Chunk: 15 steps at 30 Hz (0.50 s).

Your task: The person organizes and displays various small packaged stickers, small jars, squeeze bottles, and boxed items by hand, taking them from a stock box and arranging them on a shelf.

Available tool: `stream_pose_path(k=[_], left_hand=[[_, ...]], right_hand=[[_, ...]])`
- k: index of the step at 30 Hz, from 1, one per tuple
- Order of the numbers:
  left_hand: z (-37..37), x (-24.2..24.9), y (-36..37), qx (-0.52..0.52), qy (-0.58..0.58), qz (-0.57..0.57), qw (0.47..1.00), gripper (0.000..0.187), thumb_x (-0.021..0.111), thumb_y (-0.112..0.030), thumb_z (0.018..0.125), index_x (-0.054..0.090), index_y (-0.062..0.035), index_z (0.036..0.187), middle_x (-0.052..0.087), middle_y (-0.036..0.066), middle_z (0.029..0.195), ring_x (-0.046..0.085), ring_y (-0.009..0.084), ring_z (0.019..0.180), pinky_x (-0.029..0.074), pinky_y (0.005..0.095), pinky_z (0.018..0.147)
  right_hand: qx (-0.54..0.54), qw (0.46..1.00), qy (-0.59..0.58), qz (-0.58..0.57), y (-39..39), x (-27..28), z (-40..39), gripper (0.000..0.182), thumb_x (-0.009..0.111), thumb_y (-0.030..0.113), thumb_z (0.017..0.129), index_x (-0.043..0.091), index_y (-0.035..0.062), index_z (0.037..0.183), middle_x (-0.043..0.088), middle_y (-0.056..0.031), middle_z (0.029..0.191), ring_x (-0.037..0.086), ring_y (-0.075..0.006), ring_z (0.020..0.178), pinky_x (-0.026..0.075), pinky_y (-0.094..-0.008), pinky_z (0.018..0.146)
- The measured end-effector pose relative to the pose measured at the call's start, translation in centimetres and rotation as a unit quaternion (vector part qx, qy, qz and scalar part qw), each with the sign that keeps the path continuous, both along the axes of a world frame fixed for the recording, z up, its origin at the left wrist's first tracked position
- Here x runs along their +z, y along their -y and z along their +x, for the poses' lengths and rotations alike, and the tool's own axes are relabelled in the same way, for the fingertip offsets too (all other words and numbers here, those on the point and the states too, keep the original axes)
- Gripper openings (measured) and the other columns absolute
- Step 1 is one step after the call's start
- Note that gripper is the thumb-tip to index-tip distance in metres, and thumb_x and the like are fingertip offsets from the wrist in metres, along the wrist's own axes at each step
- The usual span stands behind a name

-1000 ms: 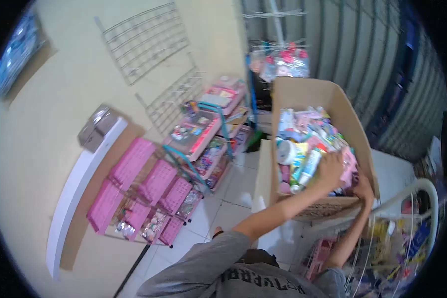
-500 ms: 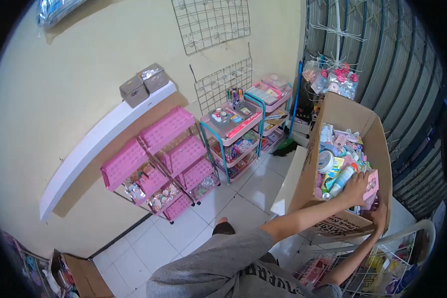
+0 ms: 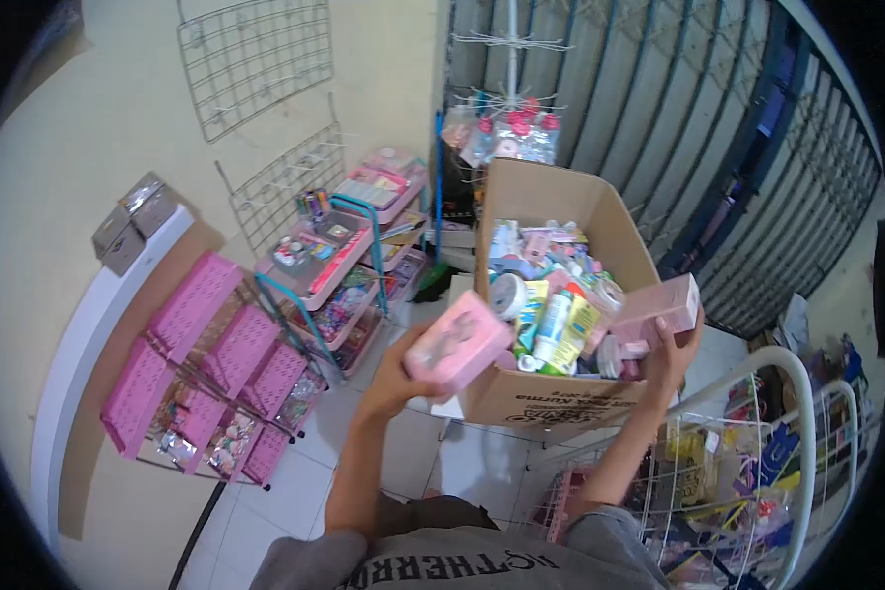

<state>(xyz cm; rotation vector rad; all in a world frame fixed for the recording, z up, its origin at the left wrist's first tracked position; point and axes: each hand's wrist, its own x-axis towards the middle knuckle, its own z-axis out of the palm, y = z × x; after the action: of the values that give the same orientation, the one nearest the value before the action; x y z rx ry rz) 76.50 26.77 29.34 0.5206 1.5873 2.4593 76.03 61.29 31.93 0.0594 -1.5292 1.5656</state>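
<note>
My left hand [image 3: 395,376] is closed around a small pink box [image 3: 459,341], held up in front of the carton's near left corner. On the other side my right hand [image 3: 677,346] grips a pale pink box [image 3: 662,300] above the carton's right edge. Between them stands a large open cardboard carton [image 3: 570,401]. Tubes, jars and small packages fill it, among them a white tube [image 3: 553,323], a yellow tube [image 3: 578,332] and a round white-lidded jar [image 3: 507,295].
Pink rolling shelves [image 3: 199,305] and a teal-framed trolley [image 3: 315,280] stand along the left wall. At the lower right is a white wire basket [image 3: 806,442] with packaged goods. Behind the carton are a hanging rack [image 3: 513,103] and a folding metal gate [image 3: 678,128].
Both hands have come out of the carton and moved apart, each now with a pink box. My view has swung to the right.
</note>
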Motion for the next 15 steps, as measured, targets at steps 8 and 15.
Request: stream_pose_path(k=[8,15], left_hand=[[5.8,-1.9,7.3,0.042,0.007,-0.093,0.995,0.087,0.079,-0.012,0.039,0.041,-0.001,0.116,0.049,0.006,0.106,0.045,0.0156,0.1,0.036,0.0292,0.085],[12.4,-1.9,15.1,0.122,0.09,-0.123,0.981,0.075,0.076,-0.003,0.042,0.048,-0.0039,0.112,0.051,0.004,0.106,0.046,0.0143,0.1,0.036,0.0278,0.085]], right_hand=[[0.407,0.856,-0.051,-0.314,11.6,-2.3,0.9,0.065,0.067,0.021,0.065,0.035,0.0014,0.118,0.045,-0.0138,0.115,0.045,-0.0273,0.105,0.038,-0.0433,0.089],[0.46,0.753,0.091,-0.461,24.0,-5.5,3.1,0.072,0.071,0.023,0.062,0.033,0.0029,0.119,0.046,-0.0115,0.113,0.045,-0.0256,0.105,0.039,-0.0387,0.091]])
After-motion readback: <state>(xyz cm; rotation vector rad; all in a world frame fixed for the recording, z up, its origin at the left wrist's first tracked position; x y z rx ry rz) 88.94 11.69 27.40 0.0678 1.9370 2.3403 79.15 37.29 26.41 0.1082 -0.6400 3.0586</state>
